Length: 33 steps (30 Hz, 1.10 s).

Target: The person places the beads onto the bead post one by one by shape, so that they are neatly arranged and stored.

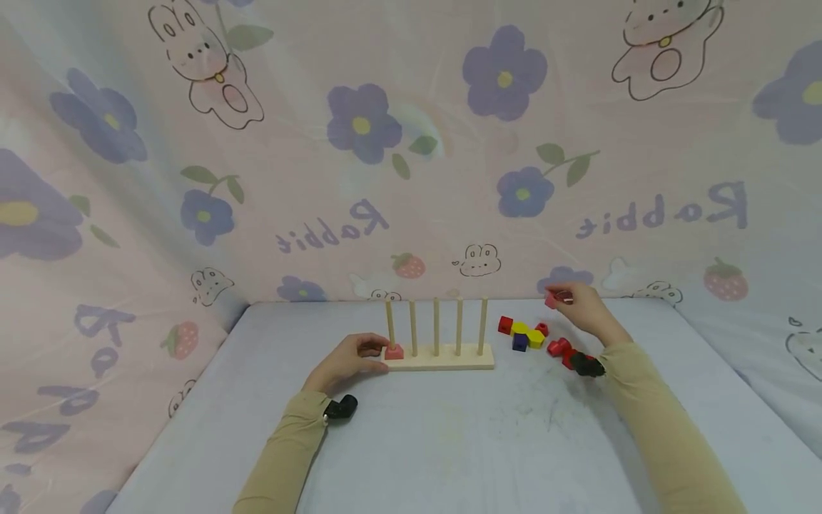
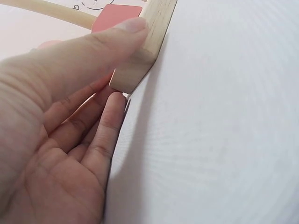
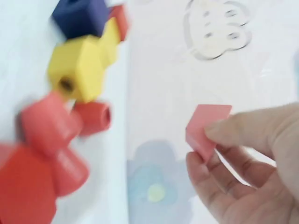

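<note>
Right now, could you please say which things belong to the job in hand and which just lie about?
Apparently in the job:
peg stand, held by left hand
pink piece on leftmost peg
pink block pinched by right hand

Lying loose, perhaps for later:
red blocks
yellow blocks
dark blue block

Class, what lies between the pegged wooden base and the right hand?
In the head view, red blocks, yellow blocks and a dark blue block lie there.

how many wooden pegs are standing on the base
5: all upright in a row on the wooden base; the leftmost peg, with a pink block at its foot, then the second peg, middle peg, fourth peg and rightmost peg, nearest the loose blocks. None looks hidden.
</note>
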Tool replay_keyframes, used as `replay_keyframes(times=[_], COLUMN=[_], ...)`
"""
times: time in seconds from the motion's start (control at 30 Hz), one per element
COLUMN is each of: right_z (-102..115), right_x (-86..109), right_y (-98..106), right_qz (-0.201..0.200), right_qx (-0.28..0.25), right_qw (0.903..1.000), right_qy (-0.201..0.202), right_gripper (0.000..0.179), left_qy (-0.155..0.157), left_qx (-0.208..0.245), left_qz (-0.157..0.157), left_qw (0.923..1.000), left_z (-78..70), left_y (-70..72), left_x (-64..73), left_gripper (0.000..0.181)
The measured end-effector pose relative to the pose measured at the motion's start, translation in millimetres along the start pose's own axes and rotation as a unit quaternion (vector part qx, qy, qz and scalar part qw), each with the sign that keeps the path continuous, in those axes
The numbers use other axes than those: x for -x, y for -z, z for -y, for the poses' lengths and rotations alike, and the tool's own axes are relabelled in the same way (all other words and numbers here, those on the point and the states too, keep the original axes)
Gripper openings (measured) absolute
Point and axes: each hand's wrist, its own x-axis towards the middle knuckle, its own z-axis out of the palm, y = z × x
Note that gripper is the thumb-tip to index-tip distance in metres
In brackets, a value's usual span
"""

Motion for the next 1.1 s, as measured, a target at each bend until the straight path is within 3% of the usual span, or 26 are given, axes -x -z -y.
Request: replay_keyframes(times=[0.23, 0.37, 0.6, 0.77, 0.9, 1.1], right_z=[33.0, 58.1, 114.6, 140.7, 160.2, 185.2], right_x=[10.2, 13.6, 19.1, 14.3, 11.2, 5.8], right_y=[3.8, -2.0, -25.2, -57.8, -77.4, -92.8], right_qz=[-0.021, -0.047, -0.068, -0.071, -0.065, -0.063], right_qx=[-0.085, -0.145, -0.248, -0.319, -0.357, -0.379], right_qw=[0.9961, 0.9876, 0.9641, 0.9382, 0.9219, 0.9124], right_qy=[0.013, 0.038, 0.068, 0.114, 0.136, 0.141], right_gripper=[0.039, 0.04, 0.038, 0.035, 0.037, 0.041], left_qy=[-0.002, -0.008, -0.017, -0.009, -0.012, -0.005], left_qx=[-0.001, -0.006, -0.011, -0.003, -0.006, -0.008], left_qz=[0.004, 0.004, 0.007, 0.002, 0.007, 0.005], left_qw=[1.0, 0.9999, 0.9998, 1.0, 0.9999, 0.9999], left_z=[-2.4, -2.3, -13.2, -0.4, -0.9, -3.6], left_y=[0.2, -0.4, -0.8, 2.3, 2.2, 0.6], left_x=[-0.1, -1.2, 5.5, 2.4, 1.3, 0.6], left_gripper=[0.052, 0.049, 0.049, 0.052, 0.051, 0.051])
